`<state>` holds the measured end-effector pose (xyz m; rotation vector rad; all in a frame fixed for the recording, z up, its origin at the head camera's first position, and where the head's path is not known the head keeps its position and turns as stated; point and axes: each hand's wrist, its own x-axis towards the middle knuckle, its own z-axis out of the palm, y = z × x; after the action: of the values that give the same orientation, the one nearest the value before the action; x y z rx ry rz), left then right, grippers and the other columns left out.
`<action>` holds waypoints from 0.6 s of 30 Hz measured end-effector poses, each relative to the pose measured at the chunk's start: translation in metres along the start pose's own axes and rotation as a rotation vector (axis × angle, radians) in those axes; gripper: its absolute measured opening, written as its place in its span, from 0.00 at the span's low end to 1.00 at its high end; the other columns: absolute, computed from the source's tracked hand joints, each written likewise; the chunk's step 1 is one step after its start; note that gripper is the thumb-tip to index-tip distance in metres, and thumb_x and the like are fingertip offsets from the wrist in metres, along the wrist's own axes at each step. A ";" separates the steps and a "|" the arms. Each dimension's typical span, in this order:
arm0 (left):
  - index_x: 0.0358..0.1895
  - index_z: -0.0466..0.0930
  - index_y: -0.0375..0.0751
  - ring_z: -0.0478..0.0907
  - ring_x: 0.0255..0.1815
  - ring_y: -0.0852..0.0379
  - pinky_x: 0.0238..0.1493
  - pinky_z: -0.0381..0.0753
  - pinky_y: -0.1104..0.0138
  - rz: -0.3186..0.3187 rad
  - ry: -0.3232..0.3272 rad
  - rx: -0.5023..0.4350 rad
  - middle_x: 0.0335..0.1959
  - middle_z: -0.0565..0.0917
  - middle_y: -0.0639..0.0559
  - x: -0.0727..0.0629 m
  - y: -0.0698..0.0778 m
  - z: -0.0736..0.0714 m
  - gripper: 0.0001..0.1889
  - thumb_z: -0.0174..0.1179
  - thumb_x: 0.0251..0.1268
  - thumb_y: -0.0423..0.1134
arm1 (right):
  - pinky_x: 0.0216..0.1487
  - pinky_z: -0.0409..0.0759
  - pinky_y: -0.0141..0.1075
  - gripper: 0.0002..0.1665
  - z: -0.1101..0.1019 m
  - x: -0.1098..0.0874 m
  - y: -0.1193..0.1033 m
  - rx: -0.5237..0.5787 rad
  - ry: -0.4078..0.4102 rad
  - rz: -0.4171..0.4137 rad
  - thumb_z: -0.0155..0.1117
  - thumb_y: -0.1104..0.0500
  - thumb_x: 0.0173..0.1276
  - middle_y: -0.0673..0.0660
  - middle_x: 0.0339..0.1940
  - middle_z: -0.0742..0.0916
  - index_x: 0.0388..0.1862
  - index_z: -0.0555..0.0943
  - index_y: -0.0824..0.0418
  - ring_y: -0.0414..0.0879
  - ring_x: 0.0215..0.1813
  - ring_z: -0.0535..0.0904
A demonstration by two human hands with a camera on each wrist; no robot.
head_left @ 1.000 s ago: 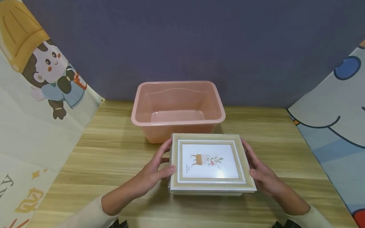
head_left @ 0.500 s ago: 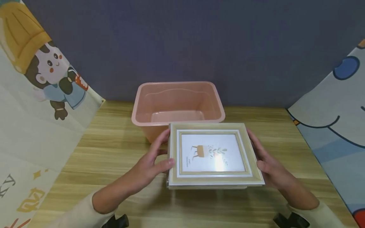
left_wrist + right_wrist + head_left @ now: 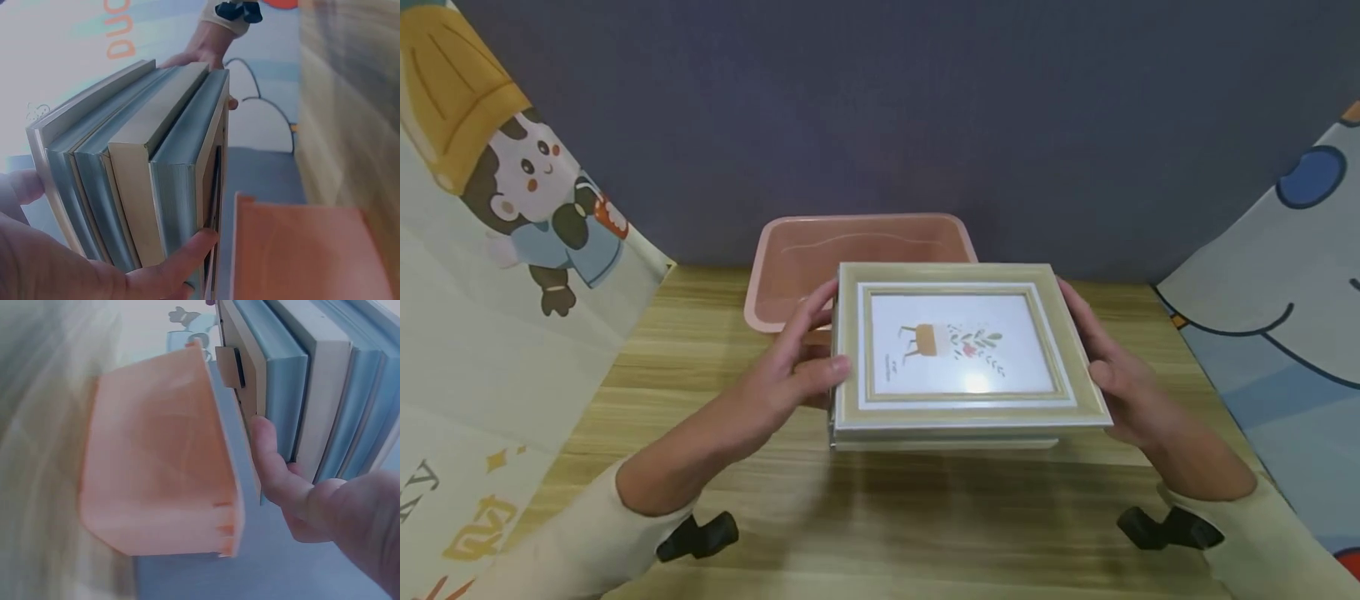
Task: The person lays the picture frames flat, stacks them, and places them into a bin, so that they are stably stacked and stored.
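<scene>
A stack of several picture frames (image 3: pixel 970 417) is held up off the table, its top one a cream and white frame with a plant-and-stool print. My left hand (image 3: pixel 775 379) grips the stack's left end, thumb on the top frame's edge and fingers reaching below. At the opposite end my right hand (image 3: pixel 1127 392) grips it in the same way. Both wrist views show the layered edges, cream and pale bluish, with a finger under the lowest frame (image 3: pixel 247 381). Behind and partly under the stack in the head view stands a pink plastic bin (image 3: pixel 775 287), its front hidden.
The wood-grain table (image 3: pixel 700 333) runs back to a dark blue wall (image 3: pixel 880 108). Cartoon-printed sheets flank it, one on the left (image 3: pixel 475 358) and one on the right (image 3: pixel 1285 317). Dark wrist mounts (image 3: pixel 700 535) show at the sleeves.
Both hands have raised the stack of picture frames and carried it forward, toward the bin. It now covers the bin's front rim and right part in the head view. The bin has not moved.
</scene>
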<state>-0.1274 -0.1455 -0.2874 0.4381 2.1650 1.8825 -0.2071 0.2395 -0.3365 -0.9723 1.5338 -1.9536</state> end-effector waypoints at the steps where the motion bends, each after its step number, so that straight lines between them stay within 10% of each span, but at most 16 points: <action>1: 0.83 0.41 0.64 0.69 0.68 0.36 0.49 0.86 0.54 0.011 -0.002 -0.012 0.79 0.52 0.42 0.004 0.003 -0.002 0.42 0.54 0.73 0.44 | 0.47 0.89 0.46 0.55 -0.002 0.004 -0.003 0.006 -0.001 -0.008 0.58 0.45 0.77 0.61 0.81 0.43 0.85 0.31 0.41 0.52 0.64 0.75; 12: 0.82 0.43 0.70 0.72 0.64 0.41 0.50 0.83 0.48 0.026 0.034 -0.033 0.79 0.54 0.47 0.037 0.033 -0.030 0.39 0.48 0.71 0.45 | 0.43 0.88 0.33 0.50 -0.015 0.052 -0.044 0.034 -0.061 -0.061 0.53 0.52 0.80 0.58 0.81 0.52 0.85 0.33 0.42 0.45 0.49 0.85; 18: 0.82 0.46 0.70 0.67 0.66 0.41 0.47 0.82 0.50 0.021 0.086 -0.034 0.75 0.59 0.44 0.058 0.044 -0.045 0.37 0.46 0.74 0.45 | 0.38 0.85 0.28 0.44 -0.018 0.080 -0.053 0.002 0.034 -0.011 0.49 0.52 0.81 0.58 0.75 0.65 0.85 0.39 0.37 0.40 0.39 0.87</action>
<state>-0.1946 -0.1599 -0.2364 0.3811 2.1867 1.9810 -0.2689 0.2063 -0.2679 -0.9524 1.5476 -1.9890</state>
